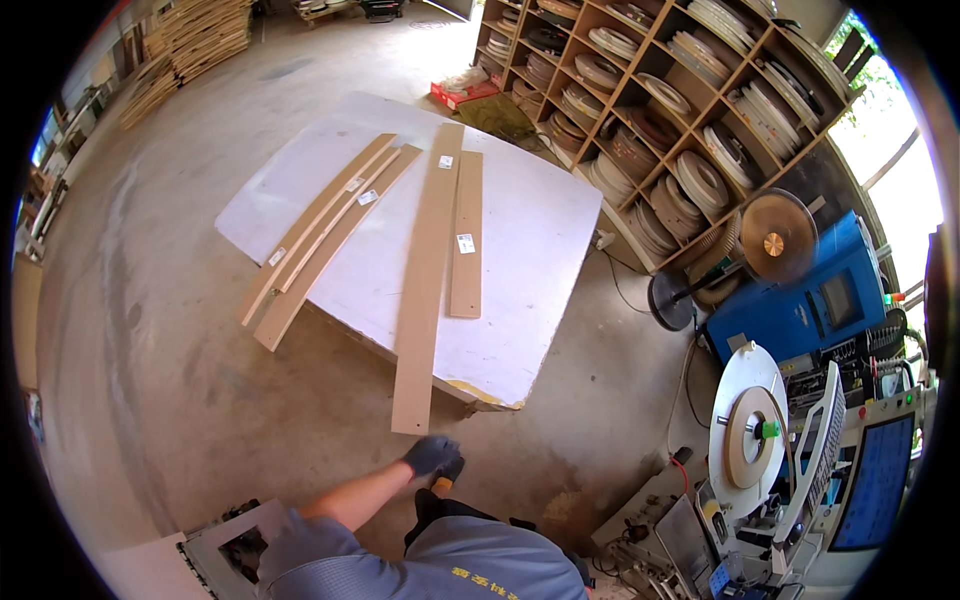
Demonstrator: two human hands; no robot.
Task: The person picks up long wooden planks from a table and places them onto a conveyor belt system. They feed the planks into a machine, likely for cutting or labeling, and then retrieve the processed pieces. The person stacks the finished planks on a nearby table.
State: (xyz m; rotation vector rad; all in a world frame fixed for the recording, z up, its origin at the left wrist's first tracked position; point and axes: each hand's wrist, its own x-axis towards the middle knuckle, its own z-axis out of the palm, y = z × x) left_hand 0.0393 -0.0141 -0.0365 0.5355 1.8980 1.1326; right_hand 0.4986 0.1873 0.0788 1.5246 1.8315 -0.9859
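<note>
My left hand (429, 454), in a dark glove, hangs in front of my body. It meets my right hand (451, 470), also dark-gloved, with a patch of orange at its wrist. The fingers merge into one dark shape, so I cannot see whether either hand is closed or holds anything. Just beyond them is the near end of a long brown board (425, 280), which overhangs the white-topped table (520, 345). Beside it lies a shorter board (466, 270) with a white label. Several narrow labelled boards (335, 235) lie at the table's left, their ends overhanging too.
At the back right stands a wooden shelf (640, 85) filled with rolls of edge banding. A blue machine (800, 290) and a white reel disc (728, 425) stand on the right, near a screen (872, 485). Stacked wood (200, 45) is far left. Cables cross the floor.
</note>
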